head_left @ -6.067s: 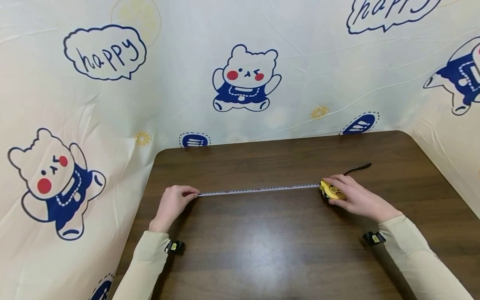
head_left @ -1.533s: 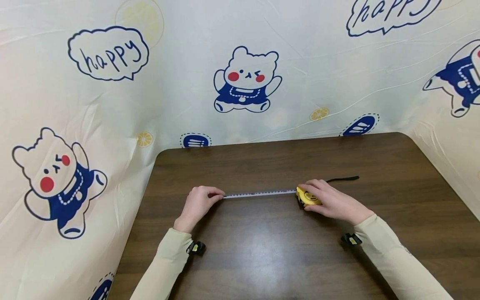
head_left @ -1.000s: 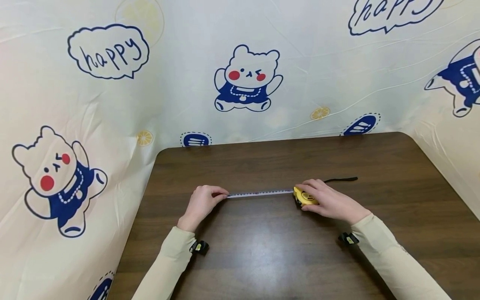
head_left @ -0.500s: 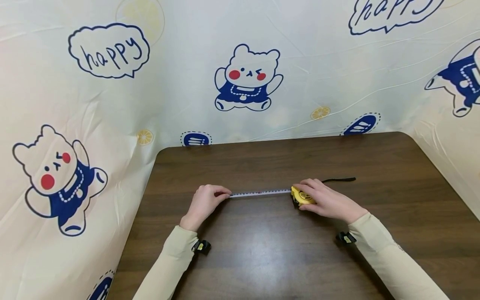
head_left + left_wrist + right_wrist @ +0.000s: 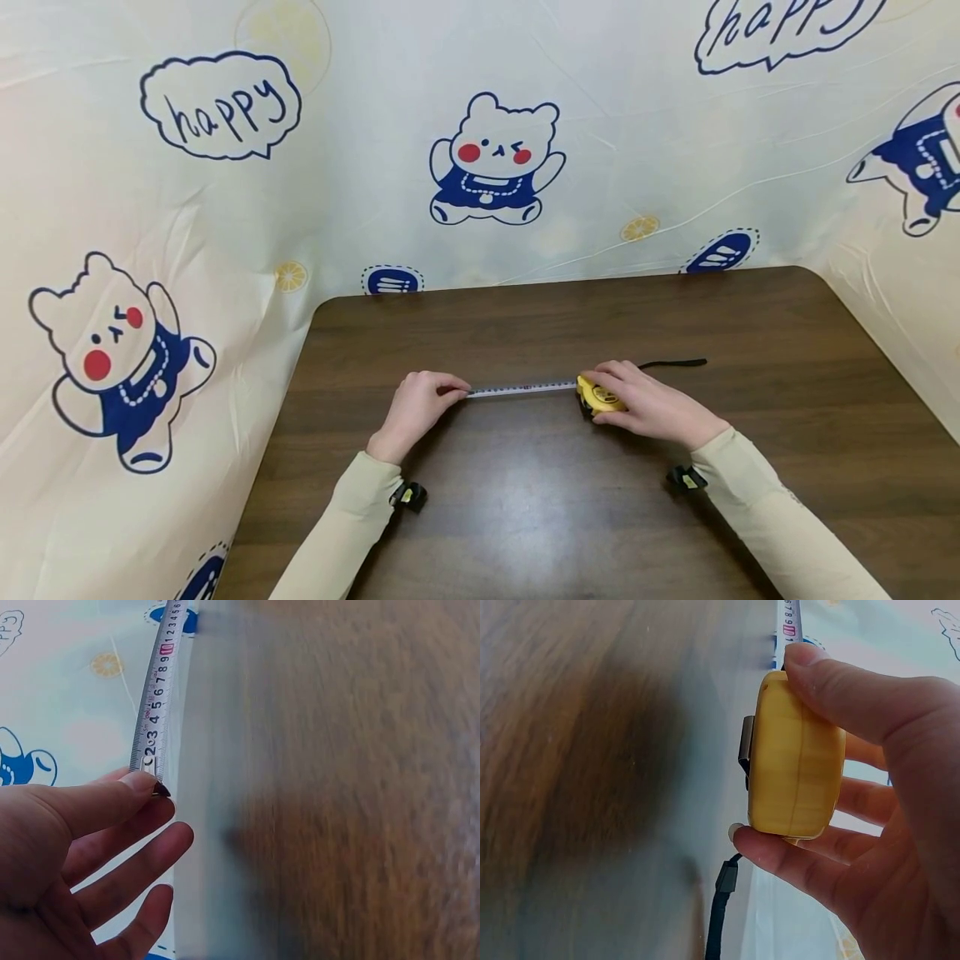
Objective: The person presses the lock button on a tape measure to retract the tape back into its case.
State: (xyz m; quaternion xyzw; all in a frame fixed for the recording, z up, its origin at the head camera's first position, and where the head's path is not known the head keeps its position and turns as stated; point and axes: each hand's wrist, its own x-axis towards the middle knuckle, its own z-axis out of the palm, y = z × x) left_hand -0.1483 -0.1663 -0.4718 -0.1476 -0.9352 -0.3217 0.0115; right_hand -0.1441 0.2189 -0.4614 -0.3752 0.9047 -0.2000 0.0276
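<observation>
A yellow and black tape measure (image 5: 597, 396) sits in my right hand (image 5: 652, 404), which grips its case between thumb and fingers. Its white blade (image 5: 522, 388) stretches in a straight line across to my left hand (image 5: 422, 408). There, thumb and index finger pinch the blade's end, while the other fingers stay loose in the left wrist view. Seen up close, the blade (image 5: 159, 690) carries black numbers with red marks. In the right wrist view the yellow case (image 5: 795, 761) shows a metal clip (image 5: 746, 746) on its side, and a black strap (image 5: 718, 900) hangs from it.
A dark brown wooden table (image 5: 517, 483) lies beneath both hands. Behind it and at the sides hangs a pale cloth (image 5: 360, 167) printed with cartoon bears. Small black cameras (image 5: 408, 497) are worn at both wrists.
Both hands have drawn closer together, the left moving right and the right moving left. The exposed blade between them has become much shorter. Neither hand has let go.
</observation>
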